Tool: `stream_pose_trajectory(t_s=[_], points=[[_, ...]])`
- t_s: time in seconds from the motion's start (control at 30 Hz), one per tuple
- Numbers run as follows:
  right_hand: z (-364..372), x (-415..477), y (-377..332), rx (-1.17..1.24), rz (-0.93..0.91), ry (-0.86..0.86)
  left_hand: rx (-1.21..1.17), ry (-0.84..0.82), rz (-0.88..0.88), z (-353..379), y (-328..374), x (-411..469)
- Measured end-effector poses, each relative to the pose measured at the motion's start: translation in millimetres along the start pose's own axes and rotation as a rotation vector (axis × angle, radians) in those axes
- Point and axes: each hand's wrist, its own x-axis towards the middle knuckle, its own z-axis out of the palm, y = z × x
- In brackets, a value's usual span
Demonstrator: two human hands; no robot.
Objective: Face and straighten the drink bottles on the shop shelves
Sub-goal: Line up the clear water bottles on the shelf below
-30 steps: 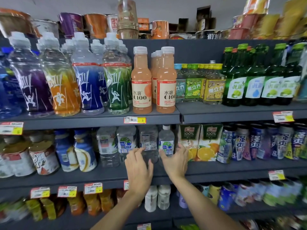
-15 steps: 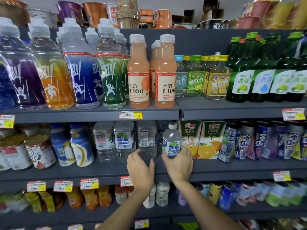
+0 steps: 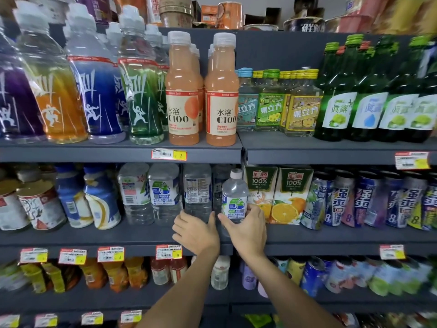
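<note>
1. The right hand [image 3: 246, 229] gripped the small water bottle [image 3: 234, 197] low on its body, thumb on the left side and fingers curled round the right.
2. That bottle stood upright at the front of the middle shelf [image 3: 142, 236], label forward, just beside the orange juice cartons [image 3: 260, 185].
3. The left hand [image 3: 196, 233] lay against the base of the taller clear bottle [image 3: 197, 190] next to it. Its fingers were hidden, so I could not tell whether it clasped the bottle.

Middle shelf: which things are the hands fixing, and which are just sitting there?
Job: small water bottle, gripped by right hand; tall water bottle, at left hand.
Just sitting: orange juice cartons; C100 bottles; green glass bottles.
</note>
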Motion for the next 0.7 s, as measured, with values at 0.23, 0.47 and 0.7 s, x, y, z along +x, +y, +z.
stream_pose_trajectory(t_s=[0.23, 0.47, 0.7], points=[[0.1, 3.2, 1.0, -0.029, -0.013, -0.016, 0.071, 0.002, -0.001, 12.4, -0.8, 5.7], [-1.5, 5.4, 0.7, -0.035, -0.033, -0.039, -0.043, 0.028, 0.128, 12.4, -20.0, 8.0], [2.1, 3.8, -2.1, -0.029, -0.026, -0.008, -0.016, 0.056, 0.336, -7.8, -52.9, 17.4]])
